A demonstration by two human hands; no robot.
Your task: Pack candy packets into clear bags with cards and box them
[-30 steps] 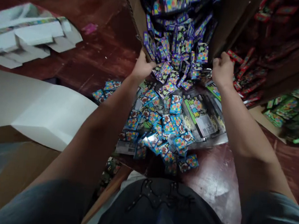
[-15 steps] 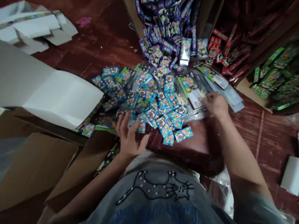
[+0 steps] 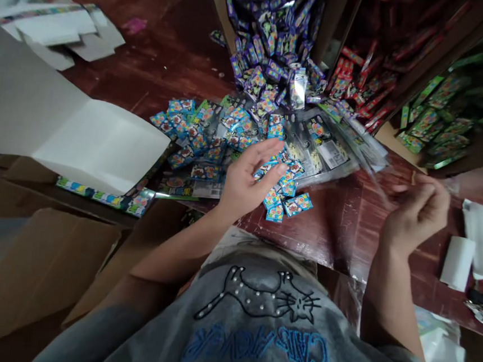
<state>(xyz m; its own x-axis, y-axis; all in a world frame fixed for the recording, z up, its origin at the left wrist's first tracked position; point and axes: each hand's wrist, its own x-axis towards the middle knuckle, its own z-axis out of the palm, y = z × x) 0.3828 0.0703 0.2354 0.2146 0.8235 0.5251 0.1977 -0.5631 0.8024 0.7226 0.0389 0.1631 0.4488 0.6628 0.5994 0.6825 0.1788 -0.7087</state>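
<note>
My left hand (image 3: 250, 179) is cupped over a loose pile of small blue packets (image 3: 298, 204), thumb and fingers apart. Blue packets show in the gap between them, seemingly lying on the pile. Off to the right, my right hand (image 3: 419, 210) is raised with its fingertips pinched together. A thin clear plastic bag (image 3: 379, 184), smeared by motion, trails from these fingers toward the stack. Printed clear bags with green headers and white labels (image 3: 331, 152) lie fanned out beneath and beside the blue packets.
Behind the pile, purple packets (image 3: 256, 83) spill from a carton. Red packets (image 3: 350, 72) and green packets (image 3: 428, 124) fill neighbouring cartons. At left are a white card sheet (image 3: 101, 140) and open brown cartons (image 3: 48, 265). Keys (image 3: 479, 306) and white paper (image 3: 458, 262) lie at right.
My right hand has moved right, away from the bag stack, drawing clear plastic along. My left hand has shifted right and up onto the middle of the blue packets.
</note>
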